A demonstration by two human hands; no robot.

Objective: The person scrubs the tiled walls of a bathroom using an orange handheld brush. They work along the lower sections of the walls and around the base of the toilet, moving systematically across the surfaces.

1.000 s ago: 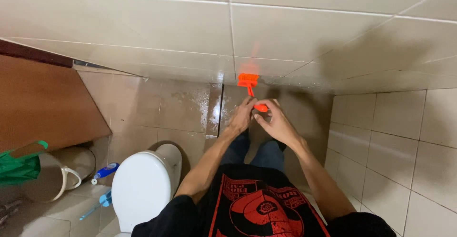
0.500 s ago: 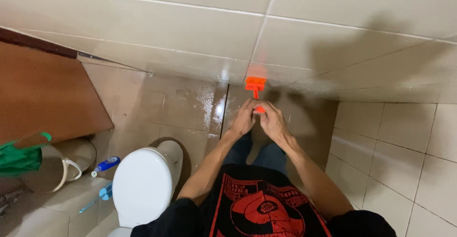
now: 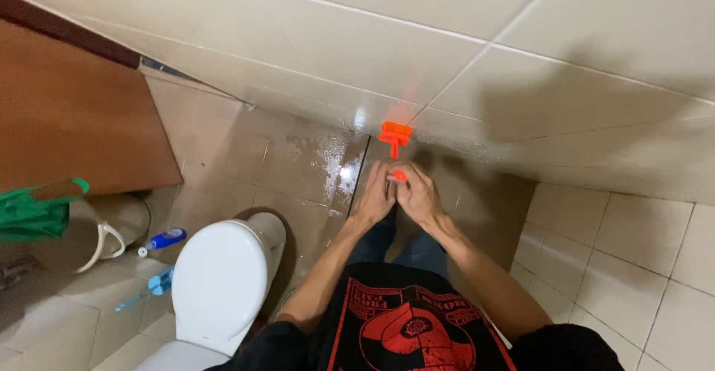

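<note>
I'm seeing a bright orange brush with a short bristle head, pressing against the base of the tiled wall above the wet floor. My left hand and right hand are both gripping its handle together, right of the white toilet.

At the lower left of the frame, a blue bottle with a white cap lies on its side on the floor, between the pale bucket and the white toilet; no label can be made out on it. No signs or screens appear anywhere.
</note>
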